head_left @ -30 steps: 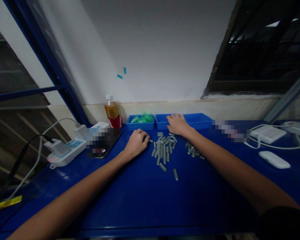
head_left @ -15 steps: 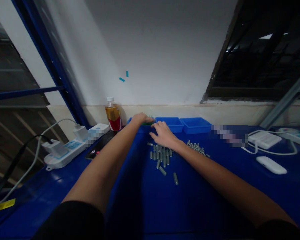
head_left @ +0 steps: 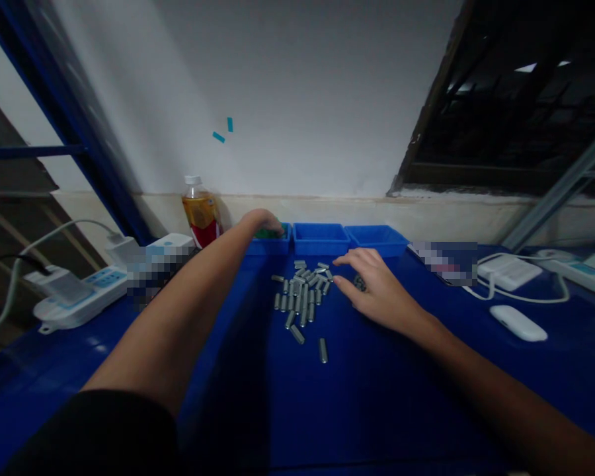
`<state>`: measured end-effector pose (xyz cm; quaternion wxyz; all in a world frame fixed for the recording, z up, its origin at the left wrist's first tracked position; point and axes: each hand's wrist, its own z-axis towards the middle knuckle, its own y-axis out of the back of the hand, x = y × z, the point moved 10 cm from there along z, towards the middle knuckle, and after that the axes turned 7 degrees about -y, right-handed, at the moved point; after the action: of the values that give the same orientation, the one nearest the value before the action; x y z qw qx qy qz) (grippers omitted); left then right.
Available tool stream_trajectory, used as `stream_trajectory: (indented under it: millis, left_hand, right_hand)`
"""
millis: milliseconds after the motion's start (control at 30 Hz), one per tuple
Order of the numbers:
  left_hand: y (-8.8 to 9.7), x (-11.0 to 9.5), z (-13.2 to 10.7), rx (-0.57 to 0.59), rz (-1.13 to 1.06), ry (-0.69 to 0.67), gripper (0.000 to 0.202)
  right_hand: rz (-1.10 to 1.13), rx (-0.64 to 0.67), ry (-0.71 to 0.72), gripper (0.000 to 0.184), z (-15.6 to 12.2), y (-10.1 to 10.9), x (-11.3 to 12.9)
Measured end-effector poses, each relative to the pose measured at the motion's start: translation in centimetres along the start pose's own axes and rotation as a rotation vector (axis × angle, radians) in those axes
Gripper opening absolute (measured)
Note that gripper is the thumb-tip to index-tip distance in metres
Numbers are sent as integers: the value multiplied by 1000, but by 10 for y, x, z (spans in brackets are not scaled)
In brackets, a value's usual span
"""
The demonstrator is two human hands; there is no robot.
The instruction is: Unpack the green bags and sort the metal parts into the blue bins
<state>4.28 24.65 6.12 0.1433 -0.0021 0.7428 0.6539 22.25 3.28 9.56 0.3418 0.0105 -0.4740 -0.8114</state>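
Note:
My left hand [head_left: 264,219] reaches down into the left blue bin [head_left: 272,248], where green pieces [head_left: 265,233] show beside it. Its fingertips are hidden, so what they hold, if anything, cannot be made out. Above the table, my right hand [head_left: 373,284] is open, with thumb and fingers apart and nothing between them. Left of it lies a loose pile of metal cylinders [head_left: 297,294]. One single cylinder [head_left: 323,350] lies apart, nearer to me. Small metal parts [head_left: 359,283] peek out by the right palm, mostly covered by the hand.
Beside the left bin stand a middle blue bin [head_left: 321,248] and a right blue bin [head_left: 377,241] along the wall. A drink bottle [head_left: 201,215] and a power strip [head_left: 92,294] are at left. A white case [head_left: 518,322] and a white charger [head_left: 510,271] lie at right.
My right hand has moved away from the left bin, back and to the right, past the cylinders. More cylinders show in the pile. My left hand has stayed at the left bin.

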Motion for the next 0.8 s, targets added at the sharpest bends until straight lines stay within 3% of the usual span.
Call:
stream_trajectory:
  millis: [100,200,267,333,433,467,500,533,600,700,800]
  left_hand:
    - [16,13,-12,-32,-7,94,21]
    - [50,13,-32,-193,2,89,25]
    - [73,1,-54,-343,15,34,40]
    - [81,-25,-80,-444,11,-90,49]
    - [58,-81,-118,-413,-32,-361,41]
    - [44,-103,-130,-368,-70,-490,38]
    - [30,-130,-145,-314,-176,-702,38]
    - [19,-151,-159,-266,-276,-878,40]
    - [5,-175,-176,-245,-392,-1085,36]
    - [-6,-185,-175,-353,-332,-1127,38]
    - [-6,-179,-170,-521,-260,-1034,51]
  right_hand:
    - [4,-19,-34,20,2,3,-13]
    - [7,-20,-52,19,5,3,-25]
    - [11,-45,-77,20,5,5,-32]
    - [49,-87,-127,27,5,8,-39]
    - [211,-124,-173,63,3,11,-40]
    - [289,-120,-167,76,1,11,-37]
    - [372,-111,-154,83,0,11,-33]
    - [453,-109,-142,82,-1,11,-30]
    - [595,-138,-142,64,-3,14,-27]
    - [700,-237,-180,43,-6,18,-31]
    - [671,-330,-211,44,-6,17,-38]
